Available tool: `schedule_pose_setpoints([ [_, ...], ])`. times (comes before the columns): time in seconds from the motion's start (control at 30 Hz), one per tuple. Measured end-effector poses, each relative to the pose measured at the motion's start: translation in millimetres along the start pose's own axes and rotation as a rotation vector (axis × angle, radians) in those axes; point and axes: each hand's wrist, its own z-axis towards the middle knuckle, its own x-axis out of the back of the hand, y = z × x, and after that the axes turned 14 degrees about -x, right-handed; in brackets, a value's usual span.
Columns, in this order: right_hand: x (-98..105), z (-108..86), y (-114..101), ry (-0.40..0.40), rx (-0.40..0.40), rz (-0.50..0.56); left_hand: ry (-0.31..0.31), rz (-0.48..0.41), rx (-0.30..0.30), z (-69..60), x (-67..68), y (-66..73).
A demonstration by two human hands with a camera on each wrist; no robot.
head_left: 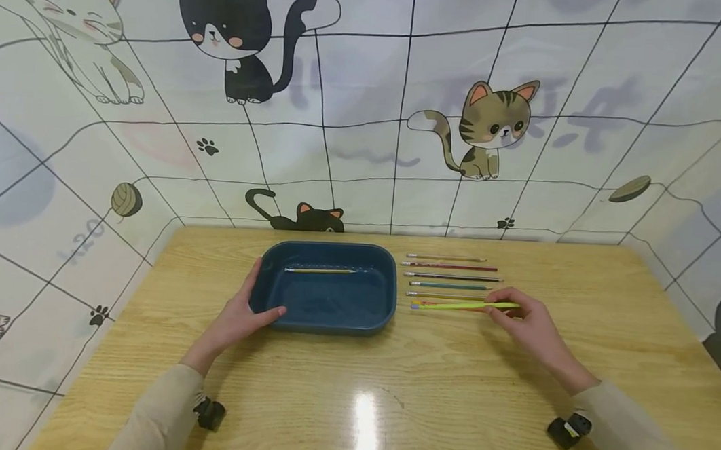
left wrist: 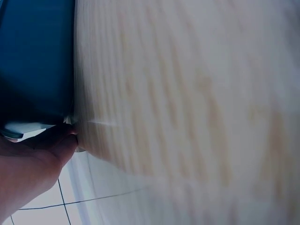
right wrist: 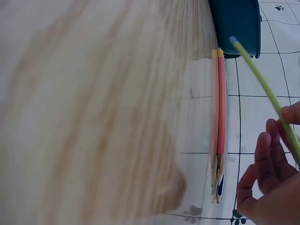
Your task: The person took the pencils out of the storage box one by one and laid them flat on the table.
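Observation:
My right hand (head_left: 529, 322) pinches a yellow-green pencil (head_left: 454, 305) near one end. In the right wrist view the yellow-green pencil (right wrist: 258, 72) is raised off the table, its eraser end pointing toward the tray. An orange-red pencil (right wrist: 221, 108) lies on the table beside it, partly hidden in the head view. My left hand (head_left: 239, 317) holds the left end of a dark blue tray (head_left: 330, 328), thumb over the front rim and fingers along the outer side. One yellowish pencil (head_left: 320, 271) lies inside the tray, toward the back.
Several pencils lie in a row right of the tray, among them a teal pencil (head_left: 449, 285) and a dark red pencil (head_left: 450, 266). The wooden table (head_left: 449, 393) meets a cat-patterned backdrop (head_left: 364, 157) at the back and sides.

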Motion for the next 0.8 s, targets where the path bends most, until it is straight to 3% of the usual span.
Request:
schedule_pose_setpoints([
  [0.43,2.5,0.8,-2.3,-0.079,-0.056,-0.186,-0.003,0.003,0.011,1.1,0.9,0.0],
  [0.8,-1.1,7.1,-0.9,-0.147,-0.036,-0.282,-0.006,0.006,0.012,1.6,1.0,0.0],
])
